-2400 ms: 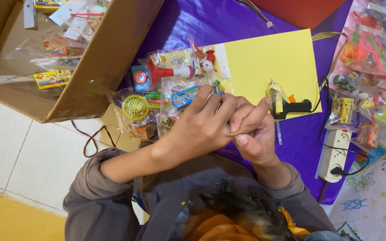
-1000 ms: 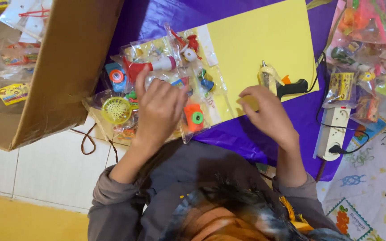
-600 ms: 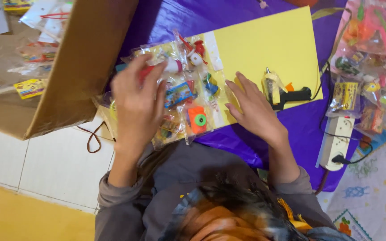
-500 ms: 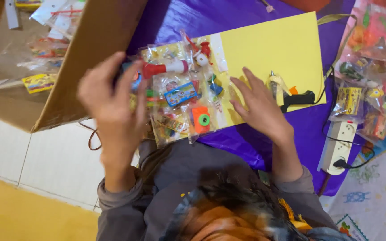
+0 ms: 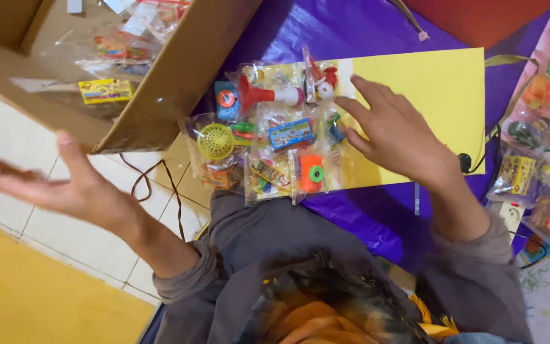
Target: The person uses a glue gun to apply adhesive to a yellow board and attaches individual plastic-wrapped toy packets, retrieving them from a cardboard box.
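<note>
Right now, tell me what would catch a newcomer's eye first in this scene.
The bright yellow sheet on the purple cloth stands out at top centre, its left end covered with small toys in clear packets. The right hand rests spread on it, while the left hand is flung open to the left, below the cardboard box.

Just left of our right hand [image 5: 396, 137], we see a cluster of clear plastic toy packets [image 5: 268, 137] lying on a yellow card sheet [image 5: 434, 95], some fingertips touching the nearest packet; inside show a red horn, a yellow round toy and an orange block. Above our raised, empty left hand [image 5: 52, 185], an open brown cardboard box [image 5: 179, 76] holds more clear packets and a small yellow label card [image 5: 104, 91]. Well to the right of our right hand lies another heap of clear packets [image 5: 542, 127].
</note>
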